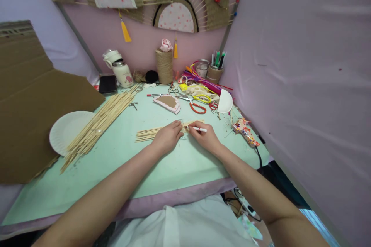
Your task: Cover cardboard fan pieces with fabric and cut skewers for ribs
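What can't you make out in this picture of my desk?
- Head view: part of the short row of sticks, covered by the left hand.
- Head view: any mark from the marker in the right hand, too small to tell.
- Head view: part of the paper plate, under the long stick bundle.
- Head view: the cardboard's far side, cut by the left edge.

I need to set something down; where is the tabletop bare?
Bare: the mint tablecloth between left forearm and right forearm; also between the small skewer row and large skewer bundle. Crowded: back right, with scissors, pipe cleaners and pen cup.
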Action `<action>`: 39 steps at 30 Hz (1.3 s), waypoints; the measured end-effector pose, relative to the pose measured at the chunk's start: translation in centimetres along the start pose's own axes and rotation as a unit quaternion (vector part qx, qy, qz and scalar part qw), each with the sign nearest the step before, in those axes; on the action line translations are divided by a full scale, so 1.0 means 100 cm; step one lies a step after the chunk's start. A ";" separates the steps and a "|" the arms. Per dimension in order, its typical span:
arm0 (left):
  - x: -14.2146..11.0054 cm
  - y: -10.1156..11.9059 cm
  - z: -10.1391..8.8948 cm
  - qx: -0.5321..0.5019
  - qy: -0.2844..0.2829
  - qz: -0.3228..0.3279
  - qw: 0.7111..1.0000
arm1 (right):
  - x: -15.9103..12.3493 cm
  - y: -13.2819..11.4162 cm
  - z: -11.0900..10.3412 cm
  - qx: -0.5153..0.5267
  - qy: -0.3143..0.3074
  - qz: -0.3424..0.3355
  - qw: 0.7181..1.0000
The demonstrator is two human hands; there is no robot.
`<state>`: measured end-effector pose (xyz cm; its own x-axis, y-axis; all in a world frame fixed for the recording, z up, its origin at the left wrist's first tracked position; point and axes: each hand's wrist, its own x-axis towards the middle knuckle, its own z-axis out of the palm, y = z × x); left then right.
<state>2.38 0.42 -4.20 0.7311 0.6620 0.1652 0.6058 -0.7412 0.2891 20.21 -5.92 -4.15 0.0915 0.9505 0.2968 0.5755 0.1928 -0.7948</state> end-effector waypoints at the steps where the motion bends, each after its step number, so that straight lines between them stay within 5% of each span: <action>1: 0.000 0.000 0.000 0.003 0.001 0.002 1.000 | -0.003 -0.001 0.000 -0.001 -0.004 -0.005 1.000; 14: 0.000 -0.002 0.002 -0.001 0.006 0.005 1.000 | -0.028 -0.019 -0.013 0.031 0.028 0.024 0.999; 22: -0.003 -0.003 0.004 -0.021 0.023 0.001 1.000 | -0.011 -0.014 -0.023 0.056 0.038 0.005 0.998; 30: -0.009 -0.005 -0.017 -0.038 0.130 -0.009 0.991 | 0.000 -0.006 -0.016 0.041 0.033 -0.007 0.999; 36: -0.002 -0.041 -0.050 0.002 0.222 -0.091 0.971 | 0.015 -0.018 -0.021 0.038 0.045 -0.038 0.998; 39: 0.006 -0.072 -0.057 0.050 0.205 -0.153 0.965 | 0.031 -0.029 -0.021 0.059 0.056 -0.053 0.995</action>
<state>-3.31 6.81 -0.77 0.3397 0.8247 0.4521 0.8158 -0.4976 0.2948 20.55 -4.08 0.21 0.1293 0.8919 0.4333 0.4883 0.3231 -0.8107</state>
